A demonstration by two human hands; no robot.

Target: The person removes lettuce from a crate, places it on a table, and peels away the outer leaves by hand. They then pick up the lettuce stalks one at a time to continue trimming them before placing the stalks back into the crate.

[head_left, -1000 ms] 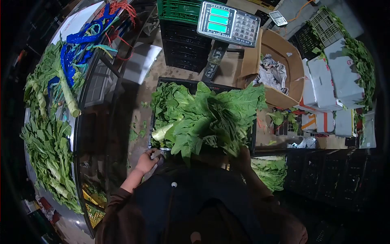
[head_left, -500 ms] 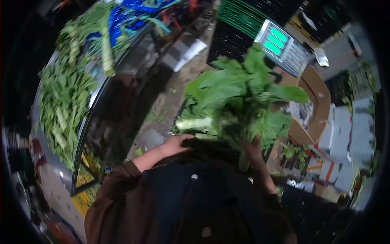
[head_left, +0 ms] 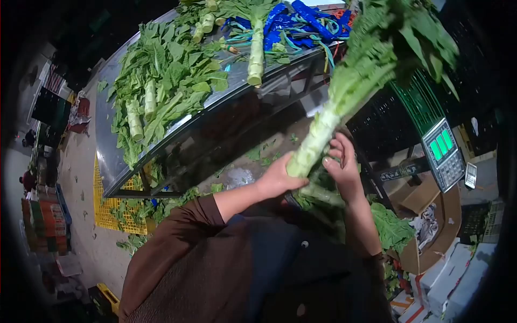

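Leafy stalk (head_left: 347, 90), thick, pale-stemmed, tilted midair, leaves uppermost.

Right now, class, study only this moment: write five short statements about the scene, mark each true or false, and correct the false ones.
1. The left hand holds the pale stem of a leafy stalk, with the right hand beside it. True.
2. That stalk's leaves point toward the person's body. False: the leaves point away.
3. The scale has a lit green display. True.
4. Blue material lies on the metal table. True.
5. A yellow crate stands on that table. False: the yellow crate is below the tabletop.
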